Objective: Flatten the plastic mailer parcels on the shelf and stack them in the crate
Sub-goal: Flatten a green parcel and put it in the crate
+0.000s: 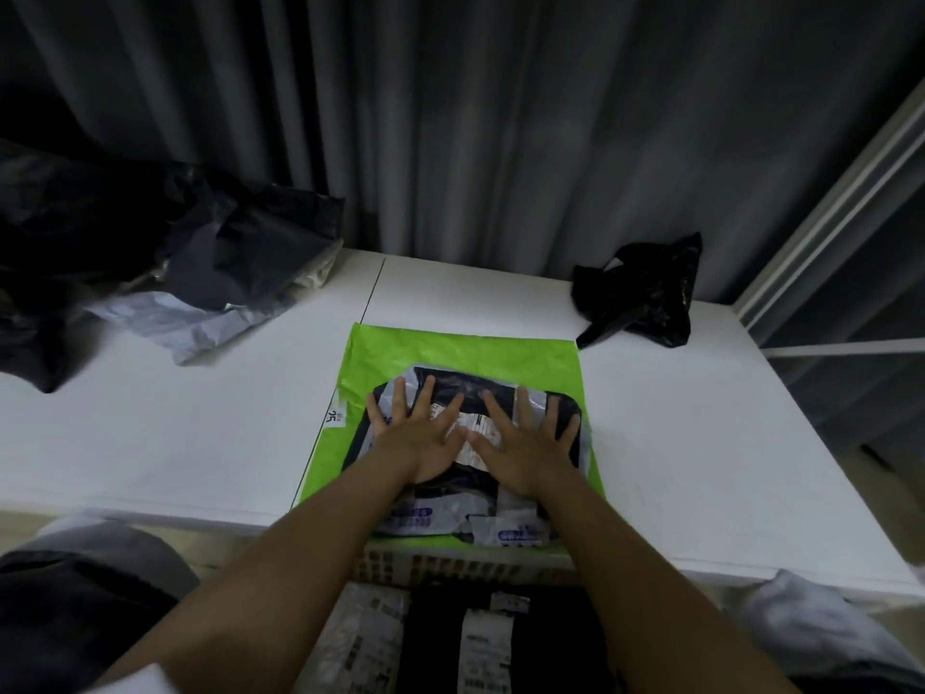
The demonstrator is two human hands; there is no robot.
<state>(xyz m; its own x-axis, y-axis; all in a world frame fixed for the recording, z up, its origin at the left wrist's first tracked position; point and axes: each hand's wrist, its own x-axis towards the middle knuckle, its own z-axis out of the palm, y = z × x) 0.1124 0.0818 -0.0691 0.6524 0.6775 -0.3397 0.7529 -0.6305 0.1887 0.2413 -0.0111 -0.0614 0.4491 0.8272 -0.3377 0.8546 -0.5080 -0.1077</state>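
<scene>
Both hands are pressing down flat, side by side: the left hand point(420, 435) and the right hand point(525, 443) are lying with fingers straight and spread, gripping nothing, palms on a black and grey mailer parcel point(475, 393) with a white label. That parcel is sitting on a bright green mailer point(465, 350) spread at the near edge of the white shelf point(200, 423). More crumpled mailers point(200, 273) are waiting at the far left, a black bag point(640, 288) is lying at the far right, and the crate point(450, 568) with stacked parcels is showing just below the shelf edge.
</scene>
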